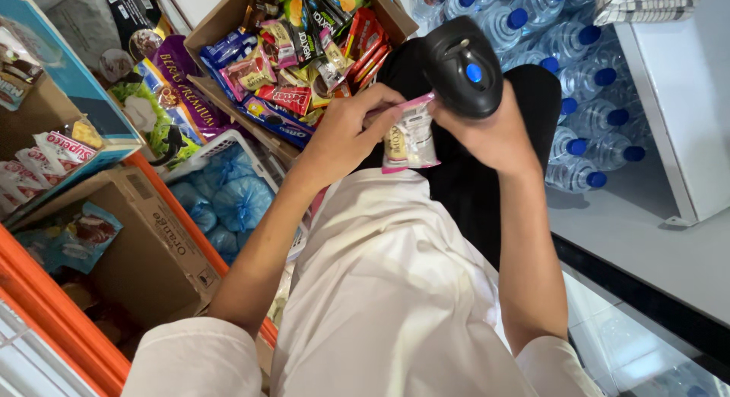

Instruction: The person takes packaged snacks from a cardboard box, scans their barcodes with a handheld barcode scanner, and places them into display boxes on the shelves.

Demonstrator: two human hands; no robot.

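My left hand grips a small snack packet, clear with pink edges, held up in front of my lap. My right hand holds a black handheld barcode scanner with a blue button, its head tilted down right above the packet. Both hands hover over my dark trousers and white shirt. Just beyond them sits an open cardboard box packed with several colourful snack and candy packets.
A white basket with blue plastic bags stands at the left, next to brown cardboard boxes and an orange shelf edge. Packs of water bottles with blue caps lie at the upper right beside a white cabinet.
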